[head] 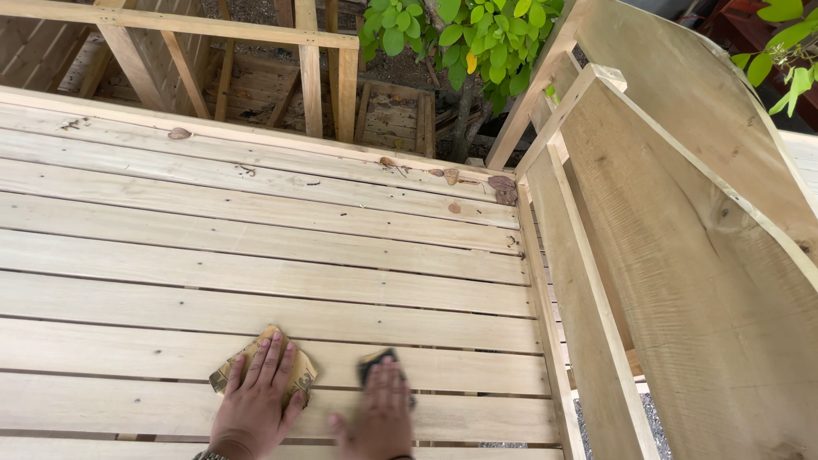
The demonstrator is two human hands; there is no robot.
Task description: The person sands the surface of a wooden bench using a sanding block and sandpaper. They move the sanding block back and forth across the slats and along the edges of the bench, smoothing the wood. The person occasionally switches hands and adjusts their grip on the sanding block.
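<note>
Leaves [503,188] dot slats [256,238]; upright boards [682,281] flank right.

1. The tabletop [256,273] is a broad surface of pale wooden slats running left to right, with narrow dark gaps between the near slats.
2. At the near edge, a crumpled tan sheet of sandpaper [256,366] lies flat on a slat, under the left hand [256,400].
3. Just right of it, a darker piece of sandpaper [379,362] lies on the same slat, under the right hand [379,413].
4. Dry brown leaves [498,187] lie at the far right corner; another single leaf [179,133] lies on the far left slat.
5. Small dark specks and knots dot the far slats.
</note>
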